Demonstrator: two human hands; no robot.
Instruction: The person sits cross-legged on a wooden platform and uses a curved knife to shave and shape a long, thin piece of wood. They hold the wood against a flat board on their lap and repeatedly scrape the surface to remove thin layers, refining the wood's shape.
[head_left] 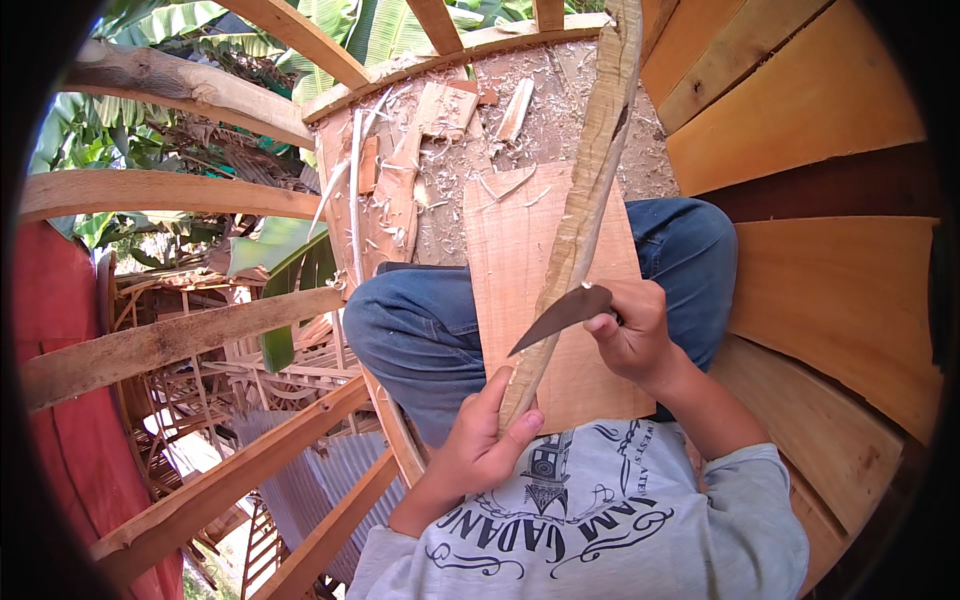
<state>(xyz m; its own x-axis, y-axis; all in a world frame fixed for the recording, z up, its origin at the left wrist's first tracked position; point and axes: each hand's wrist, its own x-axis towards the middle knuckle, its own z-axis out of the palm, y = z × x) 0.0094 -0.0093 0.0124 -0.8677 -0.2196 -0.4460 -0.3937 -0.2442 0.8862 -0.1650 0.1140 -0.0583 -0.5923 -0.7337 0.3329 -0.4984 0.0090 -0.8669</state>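
At the board's (600,385) near left corner, our left hand (485,445) pinches the strip (588,205), which runs away rightward; our right hand (637,332), farther, grips the knife (560,318).

Floor (432,235) was a proper mess, shavings everywhere, with wood scraps (450,108) lying towards the far end and a long pale sliver (356,190) along the left edge. Timber rails (180,345) ran off on the left, plus a rounder pole (190,85) up near the top corner. Past those were banana leaves (385,38), a jumble of sticks (230,375), some grey corrugated sheeting (345,480) lower down and a big red sheet (62,330) at far left. Orangey-brown planks (830,270) lined the right side, one dark gap between them.
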